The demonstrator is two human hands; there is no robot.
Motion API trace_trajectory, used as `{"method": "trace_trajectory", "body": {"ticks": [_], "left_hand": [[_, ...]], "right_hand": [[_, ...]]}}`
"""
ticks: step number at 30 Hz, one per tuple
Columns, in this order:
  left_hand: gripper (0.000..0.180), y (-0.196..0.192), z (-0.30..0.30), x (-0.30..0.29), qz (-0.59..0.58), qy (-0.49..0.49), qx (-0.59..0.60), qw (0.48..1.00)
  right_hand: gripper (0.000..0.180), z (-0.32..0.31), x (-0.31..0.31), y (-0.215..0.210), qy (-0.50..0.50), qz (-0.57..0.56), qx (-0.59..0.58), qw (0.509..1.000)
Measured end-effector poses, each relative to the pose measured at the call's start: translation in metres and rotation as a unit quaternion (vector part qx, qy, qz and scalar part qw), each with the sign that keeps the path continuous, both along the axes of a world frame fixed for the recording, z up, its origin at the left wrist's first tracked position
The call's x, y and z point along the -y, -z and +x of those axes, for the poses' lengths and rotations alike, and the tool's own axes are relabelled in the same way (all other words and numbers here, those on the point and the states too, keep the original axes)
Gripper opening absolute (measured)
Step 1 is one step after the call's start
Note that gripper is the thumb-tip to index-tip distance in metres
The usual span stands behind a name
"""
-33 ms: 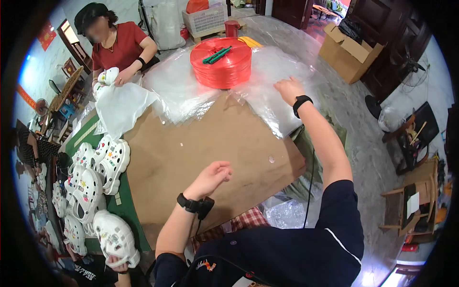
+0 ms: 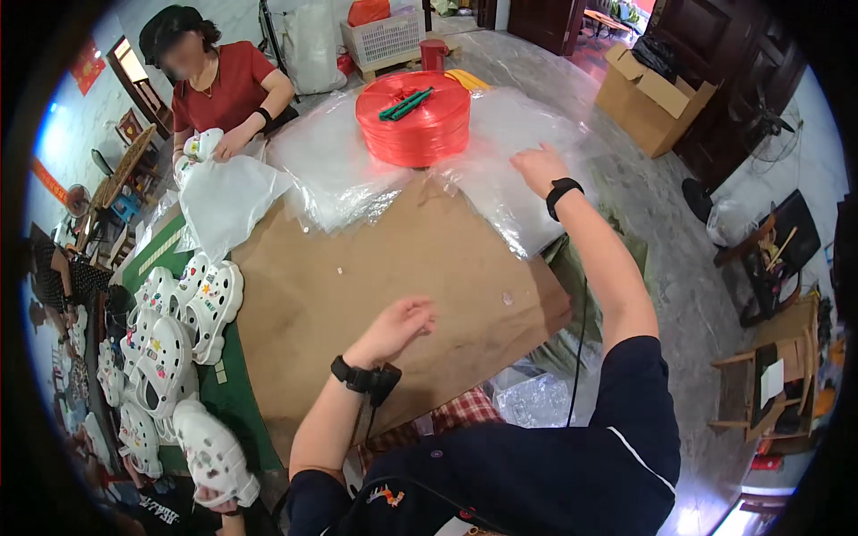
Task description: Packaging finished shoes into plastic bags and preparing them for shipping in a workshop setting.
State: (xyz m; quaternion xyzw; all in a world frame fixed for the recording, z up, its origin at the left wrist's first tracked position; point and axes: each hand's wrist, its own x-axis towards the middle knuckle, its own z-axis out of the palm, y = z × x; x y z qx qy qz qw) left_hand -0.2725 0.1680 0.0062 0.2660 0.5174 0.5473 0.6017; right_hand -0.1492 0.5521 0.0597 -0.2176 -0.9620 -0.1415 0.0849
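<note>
My left hand [image 2: 393,330] hovers over the brown cardboard [image 2: 340,268] on the table. Its fingers are loosely bent and a little apart, with nothing visible in them. My right hand [image 2: 540,170] reaches across to the clear plastic bags [image 2: 509,205] at the far right. There its fingers are bent together, fingertips down at the plastic; whether they pinch a bag is hidden. Beside these bags stands a big roll of red plastic twine [image 2: 413,134] with a small dark green item [image 2: 407,103] on top. More clear plastic [image 2: 331,179] lies left of the roll.
Several white clogs [image 2: 165,366] with charms are heaped on the green mat at left. Another person's hand [image 2: 214,497] holds a white clog [image 2: 213,451] at lower left. Across the table, a person in red [image 2: 219,89] handles a clog and a white sheet [image 2: 228,205].
My left hand has shifted slightly upward over the cardboard. The clog held at lower left has tilted and moved a little. My right hand stays nearly in place.
</note>
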Motion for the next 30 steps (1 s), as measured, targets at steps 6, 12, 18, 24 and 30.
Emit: {"method": "trace_trajectory", "body": {"ticks": [6, 12, 18, 24, 30], "left_hand": [[0.032, -0.029, -0.078, -0.113, 0.117, -0.193, 0.114, 0.967], [0.046, 0.029, -0.149, -0.229, 0.067, -0.317, 0.228, 0.918], [0.067, 0.058, -0.121, -0.294, 0.037, -0.313, 0.275, 0.908], [0.071, 0.07, -0.165, -0.286, 0.072, -0.38, 0.261, 0.885], [0.046, 0.041, -0.141, -0.285, 0.081, -0.287, 0.255, 0.92]], "right_hand": [[0.018, -0.002, 0.009, -0.001, -0.003, 0.04, 0.023, 0.999], [0.019, 0.009, 0.002, 0.007, -0.048, 0.036, -0.026, 0.998], [0.014, 0.039, -0.014, 0.023, -0.04, 0.062, -0.001, 0.997], [0.012, 0.015, 0.0, 0.015, -0.102, 0.064, -0.052, 0.991], [0.011, 0.033, 0.024, -0.004, -0.09, 0.077, 0.01, 0.993]]}}
